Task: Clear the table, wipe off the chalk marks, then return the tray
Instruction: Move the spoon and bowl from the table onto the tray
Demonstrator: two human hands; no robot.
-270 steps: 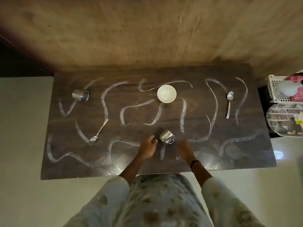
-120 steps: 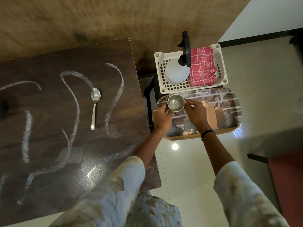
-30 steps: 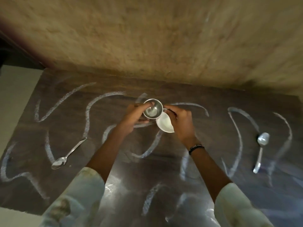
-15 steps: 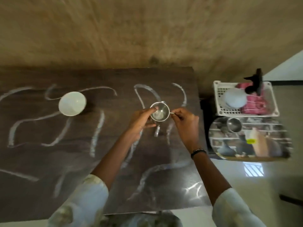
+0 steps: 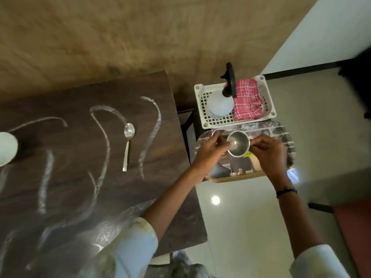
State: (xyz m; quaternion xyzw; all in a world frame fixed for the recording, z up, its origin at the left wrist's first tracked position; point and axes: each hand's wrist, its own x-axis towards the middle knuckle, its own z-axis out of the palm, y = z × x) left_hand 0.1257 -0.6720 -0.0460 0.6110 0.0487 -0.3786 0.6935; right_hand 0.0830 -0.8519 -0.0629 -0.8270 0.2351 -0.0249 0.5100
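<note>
A small steel cup [image 5: 238, 143] hangs over the patterned tray [image 5: 281, 135], which lies on a stand to the right of the table. My left hand [image 5: 209, 153] holds the cup's left side and my right hand [image 5: 268, 153] pinches its handle on the right. Another steel cup [image 5: 215, 132] stands on the tray, mostly hidden behind my left fingers. On the dark table [image 5: 70, 177] lie white chalk marks [image 5: 104, 141], a steel spoon [image 5: 128, 145] and, at the left edge, a white bowl [image 5: 7, 147].
A white plastic basket [image 5: 267, 101] behind the tray holds a spray bottle [image 5: 221, 103] with a black trigger and a red checked cloth [image 5: 248, 102]. A reddish seat [image 5: 353, 233] stands at the lower right on the pale glossy floor.
Both hands have carried the steel cup from over the table's right part across the edge to above the tray. The view has swung right with them.
</note>
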